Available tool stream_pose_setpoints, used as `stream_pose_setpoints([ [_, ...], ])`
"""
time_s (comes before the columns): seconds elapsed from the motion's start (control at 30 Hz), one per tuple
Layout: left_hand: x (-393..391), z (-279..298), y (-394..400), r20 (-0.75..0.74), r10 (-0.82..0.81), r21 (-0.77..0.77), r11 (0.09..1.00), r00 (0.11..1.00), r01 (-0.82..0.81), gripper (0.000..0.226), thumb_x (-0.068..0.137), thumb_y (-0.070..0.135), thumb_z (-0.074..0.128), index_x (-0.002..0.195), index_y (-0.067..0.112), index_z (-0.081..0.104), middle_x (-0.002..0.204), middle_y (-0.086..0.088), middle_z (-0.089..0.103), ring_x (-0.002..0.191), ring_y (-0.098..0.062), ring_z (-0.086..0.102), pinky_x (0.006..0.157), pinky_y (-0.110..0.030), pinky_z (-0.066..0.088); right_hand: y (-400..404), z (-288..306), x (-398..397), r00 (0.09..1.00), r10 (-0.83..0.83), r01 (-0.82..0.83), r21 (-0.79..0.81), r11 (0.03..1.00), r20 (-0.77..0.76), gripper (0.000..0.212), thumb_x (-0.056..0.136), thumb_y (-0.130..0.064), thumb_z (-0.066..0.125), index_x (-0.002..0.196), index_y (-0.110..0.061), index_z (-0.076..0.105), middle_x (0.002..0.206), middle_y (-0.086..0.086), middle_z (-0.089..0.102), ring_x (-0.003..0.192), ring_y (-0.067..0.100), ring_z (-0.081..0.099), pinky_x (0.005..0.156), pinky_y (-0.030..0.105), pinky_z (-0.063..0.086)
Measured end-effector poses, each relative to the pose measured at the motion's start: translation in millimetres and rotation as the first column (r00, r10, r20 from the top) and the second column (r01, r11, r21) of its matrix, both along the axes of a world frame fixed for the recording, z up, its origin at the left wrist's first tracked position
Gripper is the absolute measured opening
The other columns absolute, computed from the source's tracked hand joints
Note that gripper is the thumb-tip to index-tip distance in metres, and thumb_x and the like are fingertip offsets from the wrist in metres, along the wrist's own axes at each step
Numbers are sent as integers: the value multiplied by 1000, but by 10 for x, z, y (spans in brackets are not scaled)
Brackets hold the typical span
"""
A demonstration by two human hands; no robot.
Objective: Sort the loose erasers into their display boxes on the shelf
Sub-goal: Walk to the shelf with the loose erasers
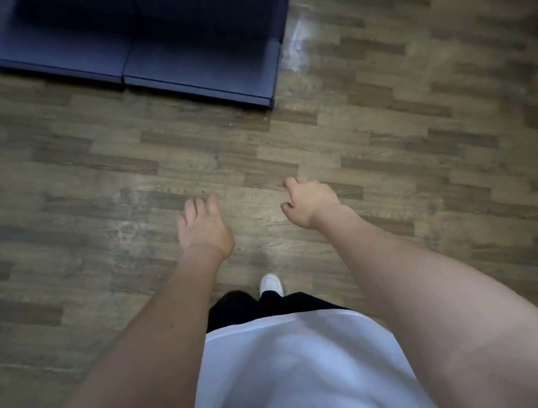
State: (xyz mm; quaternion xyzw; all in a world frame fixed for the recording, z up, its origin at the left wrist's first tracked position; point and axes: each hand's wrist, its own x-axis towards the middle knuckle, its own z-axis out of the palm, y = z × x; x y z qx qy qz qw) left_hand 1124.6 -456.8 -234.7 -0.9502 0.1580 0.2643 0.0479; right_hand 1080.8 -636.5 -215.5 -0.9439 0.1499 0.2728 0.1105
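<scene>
Floor (385, 113) is filling the view — wood planks under both hands. Shelf base (144, 45), dark blue, is sitting well ahead of the left hand (203, 228). Left hand is hanging relaxed, fingers straight, holding nothing. Right hand (308, 202) is hanging loosely curled, also holding nothing. Erasers and boxes are not showing anywhere. Judging by kind — erasers should be light, slightly soft, grippy; pinching across the short sides should serve.

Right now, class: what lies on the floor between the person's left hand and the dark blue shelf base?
Head view: only bare wood-pattern floor between the left hand and the shelf base.
</scene>
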Motion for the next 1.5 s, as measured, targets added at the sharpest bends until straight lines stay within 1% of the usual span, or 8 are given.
stream_pose_setpoints([
  [0.33,822,-43,-229,-32,-3,45,999,999,4,70,92,33,42,146,14,3,151,-14,16,140,-30,8,116,-45,5,-66,-107,930,994,74,-67,84,994,-76,48,95,-27,42,140,-13,33,140,10,40,127,31,39,99,40,37],
  [0.6,2118,-41,-304,-17,-74,-1,997,997,74,81,90,41,48,147,20,-5,154,-12,6,142,-28,1,116,-44,3,-199,-47,2135,1000,-20,21,59,998,-12,46,96,-34,40,137,-12,37,141,11,41,127,32,39,100,39,34],
  [0.73,2819,39,-373,3,-125,-37,991,992,125,79,90,38,48,147,19,-3,154,-13,7,141,-30,9,115,-43,9,-271,50,2683,998,-63,64,29,998,-18,47,97,-36,40,139,-14,36,142,10,39,129,30,37,100,40,33],
  [0.87,3333,67,-448,1,-154,-46,987,988,154,76,91,40,46,147,17,0,152,-14,13,138,-31,16,113,-42,14,-311,58,3032,994,-103,105,40,994,-46,48,98,-36,39,140,-15,33,143,9,37,130,30,35,102,40,33],
  [1.03,3747,21,-550,-62,-186,-24,982,981,185,79,91,42,44,148,19,-7,154,-14,4,141,-30,9,115,-43,14,-410,1,3353,987,-136,140,40,989,-87,48,97,-34,39,140,-15,33,145,8,36,132,29,33,102,40,32],
  [1.23,4230,-21,-823,-136,-133,-75,989,982,124,80,91,40,47,148,21,-5,155,-15,2,141,-31,8,115,-44,12,-659,-69,3793,983,-166,172,72,983,-83,47,97,-33,39,140,-14,34,144,8,37,132,28,33,104,40,32],
  [1.33,4557,41,-1074,-132,-135,-107,987,982,121,78,91,38,48,149,20,-1,155,-16,2,140,-32,11,114,-44,15,-894,-62,4069,984,-168,172,71,983,-66,46,98,-33,38,140,-14,33,143,7,37,132,27,32,103,39,31],
  [1.5,5063,145,-1656,-89,-84,-178,982,992,68,75,90,39,49,149,21,6,151,-12,18,138,-30,16,110,-41,20,-1399,77,4626,985,-168,166,69,984,27,46,97,-32,40,139,-14,35,143,7,38,132,27,32,102,39,32],
])
